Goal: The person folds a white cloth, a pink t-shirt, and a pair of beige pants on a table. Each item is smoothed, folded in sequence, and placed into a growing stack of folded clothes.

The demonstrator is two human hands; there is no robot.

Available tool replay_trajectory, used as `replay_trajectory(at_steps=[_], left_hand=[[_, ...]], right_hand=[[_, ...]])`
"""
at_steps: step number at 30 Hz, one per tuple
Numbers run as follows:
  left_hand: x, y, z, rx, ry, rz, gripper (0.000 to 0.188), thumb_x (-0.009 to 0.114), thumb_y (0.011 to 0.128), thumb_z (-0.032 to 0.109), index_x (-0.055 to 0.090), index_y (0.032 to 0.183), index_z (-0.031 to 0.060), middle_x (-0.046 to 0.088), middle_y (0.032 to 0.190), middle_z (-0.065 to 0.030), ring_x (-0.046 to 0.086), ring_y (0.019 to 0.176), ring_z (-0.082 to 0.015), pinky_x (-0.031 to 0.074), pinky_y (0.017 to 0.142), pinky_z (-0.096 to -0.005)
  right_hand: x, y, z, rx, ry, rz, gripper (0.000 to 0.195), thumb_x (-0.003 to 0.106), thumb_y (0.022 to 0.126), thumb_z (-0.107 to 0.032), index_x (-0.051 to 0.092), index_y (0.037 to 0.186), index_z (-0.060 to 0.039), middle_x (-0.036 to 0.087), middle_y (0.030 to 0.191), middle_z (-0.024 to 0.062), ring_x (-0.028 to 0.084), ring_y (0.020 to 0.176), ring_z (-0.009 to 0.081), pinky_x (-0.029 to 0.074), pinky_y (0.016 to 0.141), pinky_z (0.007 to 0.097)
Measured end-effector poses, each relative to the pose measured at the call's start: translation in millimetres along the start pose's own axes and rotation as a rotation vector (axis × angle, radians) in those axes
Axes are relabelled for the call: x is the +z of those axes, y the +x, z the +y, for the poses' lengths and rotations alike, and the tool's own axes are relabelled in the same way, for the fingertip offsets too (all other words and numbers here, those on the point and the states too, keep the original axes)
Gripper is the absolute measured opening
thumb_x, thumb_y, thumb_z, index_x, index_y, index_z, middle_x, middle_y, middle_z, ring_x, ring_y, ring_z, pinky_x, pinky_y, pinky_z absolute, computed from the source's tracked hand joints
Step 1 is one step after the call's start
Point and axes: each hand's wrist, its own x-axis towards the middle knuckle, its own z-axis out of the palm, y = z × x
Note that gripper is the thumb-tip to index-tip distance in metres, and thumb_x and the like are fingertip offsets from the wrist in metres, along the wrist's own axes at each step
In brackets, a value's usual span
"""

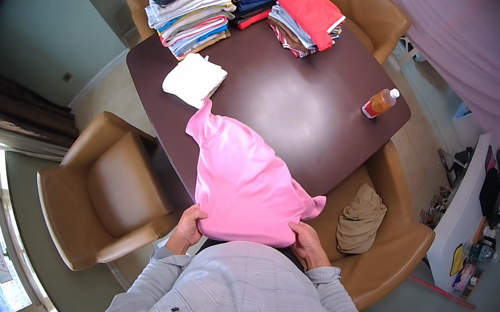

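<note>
A pink garment lies spread partly over the near part of the dark table, its near edge held in front of my body. My left hand grips that edge at its left corner, thumb on top. My right hand pinches the right corner in the same way. The fingers under the cloth are hidden. The garment's far-left end touches a folded white cloth on the table. Its right part reaches over the table's near edge, with a narrow end pointing right.
Tall stacks of folded clothes and a smaller pile topped with red stand at the table's far side. A drink bottle is at the right. Brown chairs surround the table; one bears a tan cloth.
</note>
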Motion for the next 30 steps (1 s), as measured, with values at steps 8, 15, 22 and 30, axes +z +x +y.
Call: replay_trajectory(at_steps=[8,15,22,30], left_hand=[[-16.3,-21.9,-11.5,-0.206,0.12,0.185,0.052,0.073,0.096,0.01,0.056,0.142,-0.0096,0.071,0.131,-0.022,0.072,0.118,-0.0341,0.059,0.104,-0.0517],[-28.4,-48.9,-11.7,-0.328,-0.172,-0.058,0.059,0.073,0.095,0.012,0.055,0.148,-0.006,0.071,0.134,-0.0211,0.073,0.118,-0.0343,0.06,0.107,-0.0491],[23.2,-74.7,19.3,0.138,0.007,-0.102,0.063,0.077,0.083,0.001,0.063,0.144,-0.0013,0.073,0.136,-0.0146,0.069,0.128,-0.0303,0.052,0.115,-0.0463],[95.5,-123.5,78.3,0.351,0.107,-0.42,0.079,0.083,0.071,0.006,0.059,0.147,-0.0022,0.072,0.136,-0.0112,0.068,0.128,-0.0282,0.052,0.112,-0.0426]], right_hand=[[18.9,-34.5,-26.7,0.015,-0.124,-0.165,0.037,0.07,0.106,-0.021,0.068,0.134,0.0024,0.074,0.131,0.0121,0.072,0.117,0.0235,0.056,0.104,0.0428],[20.5,-42.1,-31.7,-0.26,-0.096,-0.272,0.041,0.064,0.109,-0.021,0.063,0.142,0.0021,0.07,0.139,0.0115,0.069,0.123,0.0238,0.052,0.11,0.0449],[47.7,-67.7,-67.5,-0.293,0.113,-0.388,0.045,0.054,0.112,-0.016,0.053,0.151,0.0058,0.066,0.146,0.0167,0.066,0.132,0.0271,0.051,0.116,0.0437],[63.3,-111.2,-87.3,-0.289,0.084,-0.613,0.061,0.073,0.102,-0.024,0.052,0.151,0.0056,0.067,0.142,0.0146,0.066,0.131,0.0248,0.051,0.115,0.0424]])
